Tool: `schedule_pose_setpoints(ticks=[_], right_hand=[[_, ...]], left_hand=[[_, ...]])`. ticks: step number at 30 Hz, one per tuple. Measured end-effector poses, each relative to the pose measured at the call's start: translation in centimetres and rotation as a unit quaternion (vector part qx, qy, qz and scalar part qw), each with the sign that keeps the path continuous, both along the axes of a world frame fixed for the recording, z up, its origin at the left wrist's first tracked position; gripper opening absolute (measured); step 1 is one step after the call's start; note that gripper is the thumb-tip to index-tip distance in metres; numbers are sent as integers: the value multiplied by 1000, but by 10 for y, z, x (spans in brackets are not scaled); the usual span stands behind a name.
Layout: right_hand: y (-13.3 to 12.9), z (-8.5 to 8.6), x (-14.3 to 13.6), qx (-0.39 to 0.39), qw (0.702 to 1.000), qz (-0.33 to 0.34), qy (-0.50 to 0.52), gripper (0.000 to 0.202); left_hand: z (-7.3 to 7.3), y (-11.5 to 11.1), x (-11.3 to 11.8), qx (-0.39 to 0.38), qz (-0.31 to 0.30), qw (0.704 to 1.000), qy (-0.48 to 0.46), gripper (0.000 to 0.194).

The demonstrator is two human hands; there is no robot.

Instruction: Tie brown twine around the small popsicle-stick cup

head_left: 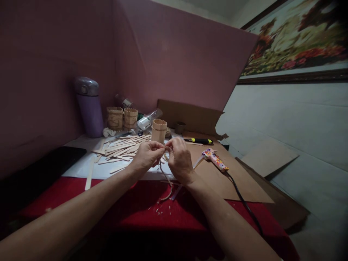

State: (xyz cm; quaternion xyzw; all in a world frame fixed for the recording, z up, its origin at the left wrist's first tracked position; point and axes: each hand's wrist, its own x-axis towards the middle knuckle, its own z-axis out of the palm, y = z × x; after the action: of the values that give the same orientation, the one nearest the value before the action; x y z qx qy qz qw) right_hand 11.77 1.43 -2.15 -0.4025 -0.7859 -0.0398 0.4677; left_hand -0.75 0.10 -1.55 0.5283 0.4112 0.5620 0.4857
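Note:
My left hand (146, 155) and my right hand (181, 159) meet fingertip to fingertip above the front of the white sheet, both closed in a pinch. Between them they hold a thin brown twine (171, 187), whose loose end hangs down over the red cloth. The exact part in the fingers is too small to make out. Just behind the hands stands a cup made of upright craft sticks (158, 134), with a band of twine near its top. A heap of loose craft sticks (122, 149) lies left of it.
Two twine-wrapped stick cups (115, 119) and a purple bottle (91, 112) stand at back left. Near the standing cup lies a clear plastic bottle (149, 119). On the right, cardboard (239, 185) bears a patterned glue gun (216, 159) with a cord, and a yellow-black cutter (201, 141).

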Motion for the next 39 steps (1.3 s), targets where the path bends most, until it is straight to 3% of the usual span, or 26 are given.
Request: schedule_pose_setpoints(ticks=[6, 12, 16, 20, 23, 27, 31, 33, 39], right_hand=[[2, -4, 0, 15, 999, -22, -17, 12], [3, -5, -2, 116, 978, -83, -153, 16], [-1, -1, -4, 147, 973, -55, -167, 17], [1, 4, 3, 73, 993, -72, 64, 15], [4, 3, 4, -64, 984, -28, 166, 22], [5, -4, -5, -217, 946, 63, 233, 24], [6, -7, -12, -316, 883, 117, 326, 18], [6, -7, -12, -326, 869, 151, 342, 19], [7, -6, -6, -253, 911, 135, 297, 16]], left_hand=[[4, -3, 0, -8, -11, 1000, 7, 20], [2, -1, -1, -45, -63, 997, 1, 23], [-4, 2, 0, -65, -80, 995, 1, 26], [-3, 2, -1, -71, -56, 995, -53, 17], [0, 3, -5, -65, -58, 992, -91, 19], [0, 5, -7, -52, -49, 993, -89, 17], [2, 3, -7, -47, -37, 994, -90, 17], [3, 1, -6, -45, -43, 994, -88, 16], [5, -2, -5, -15, -52, 998, -42, 19]])
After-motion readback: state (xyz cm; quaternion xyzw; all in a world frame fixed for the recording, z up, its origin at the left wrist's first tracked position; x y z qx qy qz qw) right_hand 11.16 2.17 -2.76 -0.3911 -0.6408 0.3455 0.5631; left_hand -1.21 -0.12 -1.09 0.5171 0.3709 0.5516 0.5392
